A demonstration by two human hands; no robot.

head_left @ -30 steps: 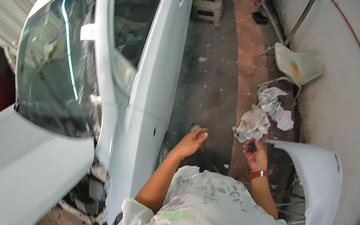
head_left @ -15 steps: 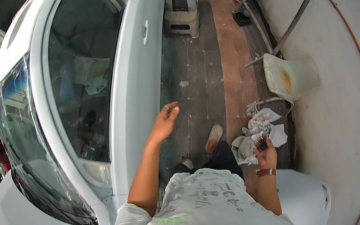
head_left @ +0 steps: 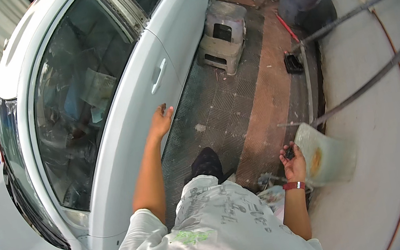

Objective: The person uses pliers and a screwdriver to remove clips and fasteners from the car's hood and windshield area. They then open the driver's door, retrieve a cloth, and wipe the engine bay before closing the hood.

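A: Right hand (head_left: 294, 166)?
B: Fingers clamped on small black object (head_left: 289, 153), near pale chair (head_left: 325, 153).
A: Left hand (head_left: 160, 123)?
B: Fingers loosely apart, beside white car door (head_left: 126, 130); contact cannot be told.
A: Farther off?
B: Stool (head_left: 236, 38), then dark bin (head_left: 302, 2).

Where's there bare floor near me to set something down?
Dark flooring between the car door, reddish strip and stool is mostly bare, barring a pale scrap. The strip's middle looks open too. It's crowded around the chair seat by the right hand.
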